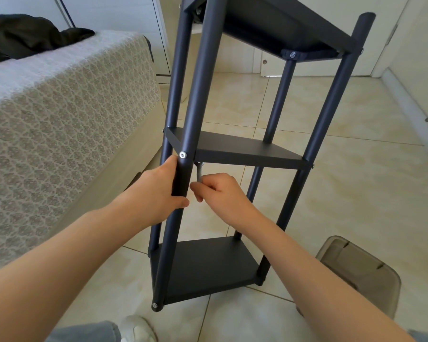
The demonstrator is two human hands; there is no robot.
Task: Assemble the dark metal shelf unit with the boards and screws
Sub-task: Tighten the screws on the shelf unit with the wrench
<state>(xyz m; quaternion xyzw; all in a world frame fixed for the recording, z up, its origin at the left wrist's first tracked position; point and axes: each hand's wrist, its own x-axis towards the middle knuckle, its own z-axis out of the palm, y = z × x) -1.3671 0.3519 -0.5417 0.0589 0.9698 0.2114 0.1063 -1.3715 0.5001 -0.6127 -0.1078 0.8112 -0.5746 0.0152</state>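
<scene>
A dark metal shelf unit (242, 154) stands upright on the tiled floor, with three boards fixed between four round posts. My left hand (158, 191) grips the front left post (183, 174) just below the middle board. A silver screw head (182, 154) shows on that post at the board's corner. My right hand (220, 191) pinches a small grey hex key (199, 172) that reaches up under the middle board's front left corner. Its tip is hidden behind the post. The bottom board (208, 267) sits near the floor.
A bed with a patterned cover (59, 114) runs along the left, a dark garment (22, 35) on top. A translucent brown plastic bin (361, 275) sits on the floor at the right. White cabinet doors stand behind. My shoe (136, 329) is by the unit's front foot.
</scene>
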